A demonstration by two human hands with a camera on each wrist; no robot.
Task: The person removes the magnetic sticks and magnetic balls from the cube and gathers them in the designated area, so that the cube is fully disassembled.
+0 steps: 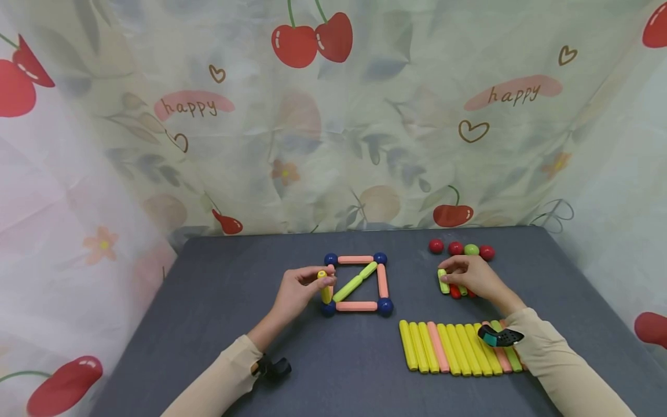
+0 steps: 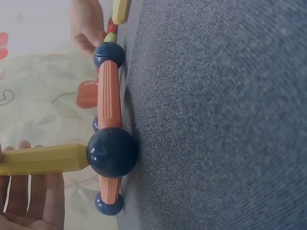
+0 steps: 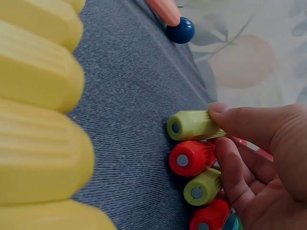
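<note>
Trouble is probably lurking at the near-left blue ball point(image 1: 328, 308), where a yellow stick point(image 1: 325, 286) is standing roughly upright, its lower end touching the ball. The left hand point(image 1: 299, 292) is holding that stick in a narrow grip of thumb and fingers. Should the grip be loosening early, or the end be sitting off-centre, the stick could be toppling; a sideways push could be rolling the ball and skewing the square of pink sticks point(image 1: 356, 306) or unseating the green diagonal point(image 1: 355, 282), which is lying inside it on the surface point(image 1: 333, 370).

The right hand point(image 1: 475, 278) is pinching a short green stick point(image 1: 443, 282), with a short red stick point(image 3: 184, 159) lying just beside it. Because the short pieces are crowding together and their ends are showing grey discs, perhaps magnets, a neighbour could be clinging on. The right sleeve point(image 1: 563, 353) is hanging over the row of long sticks point(image 1: 458, 350), so a low forearm could be dragging some askew.

Behind, the printed cloth point(image 1: 344, 150) is bearing the word "happy" twice, each on a pink patch point(image 1: 224, 104). No brand is showing legibly on the sticks or the dark wristbands point(image 1: 500, 336).
</note>
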